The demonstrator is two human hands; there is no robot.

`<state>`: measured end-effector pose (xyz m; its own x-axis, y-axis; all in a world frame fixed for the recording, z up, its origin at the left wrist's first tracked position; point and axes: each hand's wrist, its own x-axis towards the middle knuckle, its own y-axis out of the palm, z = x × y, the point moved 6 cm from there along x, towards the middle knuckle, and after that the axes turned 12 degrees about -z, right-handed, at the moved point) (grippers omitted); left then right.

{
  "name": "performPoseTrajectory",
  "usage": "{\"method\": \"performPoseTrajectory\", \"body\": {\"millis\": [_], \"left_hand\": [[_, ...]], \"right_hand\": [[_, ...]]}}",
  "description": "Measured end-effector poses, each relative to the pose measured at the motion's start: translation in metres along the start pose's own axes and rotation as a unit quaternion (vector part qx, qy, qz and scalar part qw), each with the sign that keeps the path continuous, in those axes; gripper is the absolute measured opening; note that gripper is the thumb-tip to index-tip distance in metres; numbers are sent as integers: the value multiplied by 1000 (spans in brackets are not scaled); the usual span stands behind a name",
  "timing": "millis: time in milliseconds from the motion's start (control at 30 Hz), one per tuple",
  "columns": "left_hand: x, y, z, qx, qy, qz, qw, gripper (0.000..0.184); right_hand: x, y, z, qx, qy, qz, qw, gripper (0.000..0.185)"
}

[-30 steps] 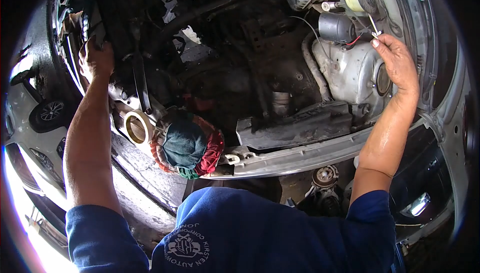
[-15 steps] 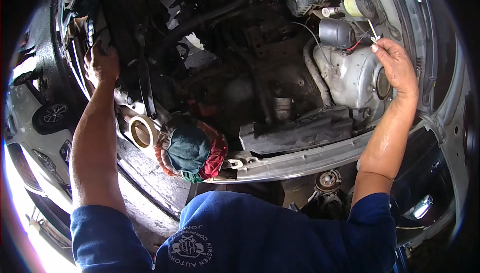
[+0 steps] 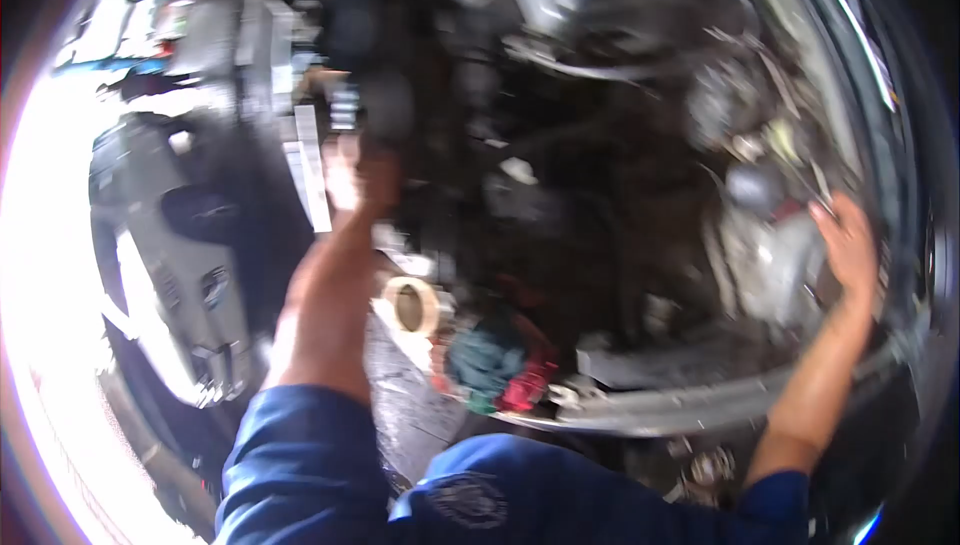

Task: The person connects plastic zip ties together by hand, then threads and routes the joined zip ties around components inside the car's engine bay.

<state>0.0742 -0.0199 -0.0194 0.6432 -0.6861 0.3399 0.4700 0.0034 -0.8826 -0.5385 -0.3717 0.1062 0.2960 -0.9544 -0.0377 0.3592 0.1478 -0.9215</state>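
The view is smeared by motion. My right hand [image 3: 848, 245] is at the right side of the engine bay, its fingertips pinched on a thin white cord [image 3: 822, 181]. Close by are a dark cylindrical part [image 3: 755, 190] and a pale yellowish part [image 3: 785, 142]. Below them is a rounded silver metal housing [image 3: 770, 260]. My left hand [image 3: 365, 180] reaches over the front edge of the bay on the left; its fingers are too blurred to make out, as is anything they touch.
A roll of masking tape [image 3: 412, 307] and a bundle of green and red cloths [image 3: 487, 360] lie on the near left edge of the bay. A pale metal rail [image 3: 680, 407] runs along the near side. Another car [image 3: 170, 275] stands at the left.
My view has swung left, so the bay and both hands appear further right and lower. The right hand still pinches the cord. More of the bright area at the left shows.
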Motion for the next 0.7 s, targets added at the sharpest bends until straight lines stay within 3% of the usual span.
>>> {"method": "performPoseTrajectory", "body": {"millis": [33,67,100,133,167,200,233,367,500,567,600,667,700], "left_hand": [[-3,17,2,49,70,41,995,29],[7,-76,-12,-110,-93,-81,986,29],[3,-60,-11,-88,-51,-112,988,31],[3,-54,-8,-119,-87,-92,985,38],[0,-51,-8,-160,-120,-69,977,46],[1,-57,-8,-169,-121,-59,976,46],[3,-66,-9,-181,-122,-49,975,45],[4,-72,-10,-191,-139,26,971,41],[2,-66,-10,-189,-144,8,971,42],[2,-64,-9,-184,-142,3,973,42],[1,-63,-8,-185,-141,4,973,42],[-1,-62,-6,-172,-122,-27,977,43],[2,-64,-4,-144,-99,-57,983,45]], "right_hand": [[6,10,-28,38,-35,-18,999,53],[7,11,-34,-2,-50,-55,997,44],[12,18,-37,68,-29,32,997,33],[15,18,-30,46,-60,58,995,27],[14,22,-36,100,-31,57,993,25],[14,19,-27,67,-39,87,993,24],[13,25,-32,145,-24,42,988,24],[13,23,-20,144,-35,83,985,28],[15,27,-38,128,-4,79,989,28],[18,31,-49,118,-72,-16,990,34],[18,31,-50,117,-71,-16,990,34],[19,26,-55,14,-77,-46,996,29],[13,16,-26,-28,-64,-42,997,42]]}}
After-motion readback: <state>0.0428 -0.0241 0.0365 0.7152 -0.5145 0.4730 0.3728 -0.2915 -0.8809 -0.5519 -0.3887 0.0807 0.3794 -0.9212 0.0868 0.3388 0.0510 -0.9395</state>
